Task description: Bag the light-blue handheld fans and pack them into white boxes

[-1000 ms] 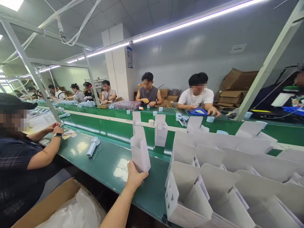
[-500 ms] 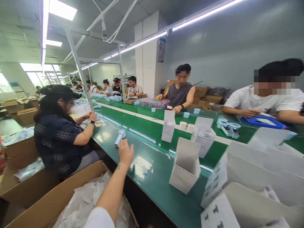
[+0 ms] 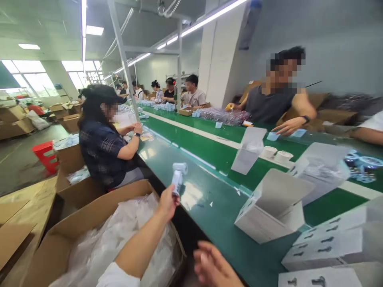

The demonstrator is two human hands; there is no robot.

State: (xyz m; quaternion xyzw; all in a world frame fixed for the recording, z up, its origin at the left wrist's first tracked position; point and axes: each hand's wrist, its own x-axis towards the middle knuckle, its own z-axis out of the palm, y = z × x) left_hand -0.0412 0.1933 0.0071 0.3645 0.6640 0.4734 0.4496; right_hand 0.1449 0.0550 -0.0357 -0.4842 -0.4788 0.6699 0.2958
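Note:
My left hand (image 3: pixel 167 204) is closed around the handle of a pale-blue device with a round head (image 3: pixel 178 175), whose exact kind I cannot make out. The device tilts upward, its head above the near edge of the dark green bench (image 3: pixel 206 215). Low in the view, my right hand (image 3: pixel 214 264) is slightly blurred, with its fingers apart and nothing in them. Below my left forearm sits a large cardboard carton (image 3: pixel 98 211) full of clear plastic bags (image 3: pixel 119 235). An open white box (image 3: pixel 269 215) stands on the bench to the right.
More white boxes (image 3: pixel 329 243) crowd the lower right. Further open boxes (image 3: pixel 247 153) and two white round pieces (image 3: pixel 283 156) stand on the green conveyor (image 3: pixel 206 139). A co-worker (image 3: pixel 101 139) sits on the left, another (image 3: pixel 281 95) across the belt. A red stool (image 3: pixel 44 155) is at far left.
My left hand has taken hold of the pale-blue device and lifted it off the bench towards me. My right hand has come into view. The camera has turned left.

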